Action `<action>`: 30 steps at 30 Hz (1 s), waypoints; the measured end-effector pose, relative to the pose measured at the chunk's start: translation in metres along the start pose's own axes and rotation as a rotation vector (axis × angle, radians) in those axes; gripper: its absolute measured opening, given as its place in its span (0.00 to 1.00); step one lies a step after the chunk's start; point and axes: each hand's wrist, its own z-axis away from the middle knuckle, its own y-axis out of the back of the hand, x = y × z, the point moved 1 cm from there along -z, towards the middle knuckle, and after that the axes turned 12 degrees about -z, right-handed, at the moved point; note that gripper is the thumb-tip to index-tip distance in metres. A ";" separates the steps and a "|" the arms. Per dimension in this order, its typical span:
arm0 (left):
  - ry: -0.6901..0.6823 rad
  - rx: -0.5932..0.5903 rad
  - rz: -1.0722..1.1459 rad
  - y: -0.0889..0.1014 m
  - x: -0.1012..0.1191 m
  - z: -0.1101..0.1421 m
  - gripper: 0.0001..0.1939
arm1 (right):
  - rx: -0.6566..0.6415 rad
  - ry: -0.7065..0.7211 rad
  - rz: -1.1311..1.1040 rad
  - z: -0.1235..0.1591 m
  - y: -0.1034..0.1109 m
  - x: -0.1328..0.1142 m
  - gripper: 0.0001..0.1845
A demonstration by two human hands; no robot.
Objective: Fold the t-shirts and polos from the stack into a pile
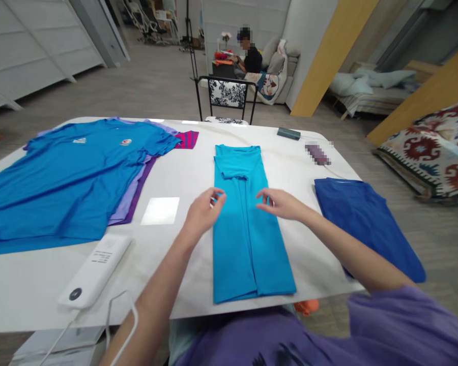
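Note:
A turquoise T-shirt lies in front of me on the table, its sides folded inward into a long strip with a sleeve laid across near the collar end. Over its left edge hovers my left hand, fingers curved and apart, holding nothing. My right hand is above the shirt's right edge with thumb and fingers parted and nothing between them. To the left, a blue T-shirt is spread flat on top of purple and lilac garments. A folded dark blue garment rests at the table's right edge.
A white device with a cable lies at the front left of the white table. Toward the back right are a dark case and a blurred phone-like object. Behind the table stands a chair; farther off, a person sits.

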 end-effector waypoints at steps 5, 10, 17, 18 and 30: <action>-0.108 -0.011 -0.190 -0.037 -0.004 -0.146 0.24 | 0.049 0.124 0.020 0.150 -0.074 -0.012 0.44; -0.237 -0.110 -0.279 -0.090 0.043 -0.241 0.27 | 0.034 0.097 0.096 0.192 -0.120 -0.017 0.56; -0.001 -0.071 -0.410 -0.143 0.092 -0.348 0.36 | 0.043 0.084 0.077 0.189 -0.120 -0.005 0.61; 0.027 -0.092 -0.425 -0.148 0.094 -0.360 0.32 | 0.031 0.078 0.072 0.188 -0.120 -0.003 0.61; -0.069 -0.045 -0.525 -0.180 0.082 -0.416 0.44 | -0.042 0.018 -0.158 0.186 -0.113 0.007 0.55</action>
